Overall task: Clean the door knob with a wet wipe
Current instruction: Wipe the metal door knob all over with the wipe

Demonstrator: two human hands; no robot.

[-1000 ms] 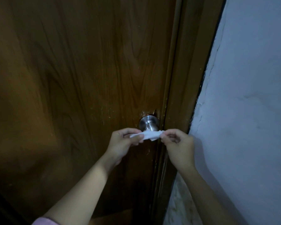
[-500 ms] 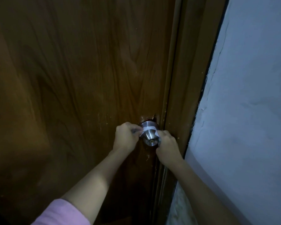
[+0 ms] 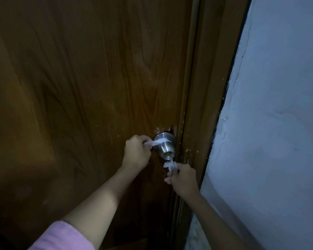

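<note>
A round silver door knob (image 3: 166,149) sticks out of the brown wooden door (image 3: 83,87) near its right edge. A white wet wipe (image 3: 159,141), twisted into a strip, is looped over the neck of the knob behind its ball. My left hand (image 3: 136,153) grips one end of the wipe to the left of the knob. My right hand (image 3: 182,175) grips the other end below and to the right of it, where the wipe bunches at the fingers. The part of the wipe behind the knob is hidden.
The brown door frame (image 3: 211,87) runs along the right side of the door. A pale blue-white wall (image 3: 278,123) with cracked plaster at its edge fills the right. The light is dim.
The wipe went from being stretched in front of the knob to being looped around its neck. My right hand has since pulled its end down and away; my left hand stays beside the knob.
</note>
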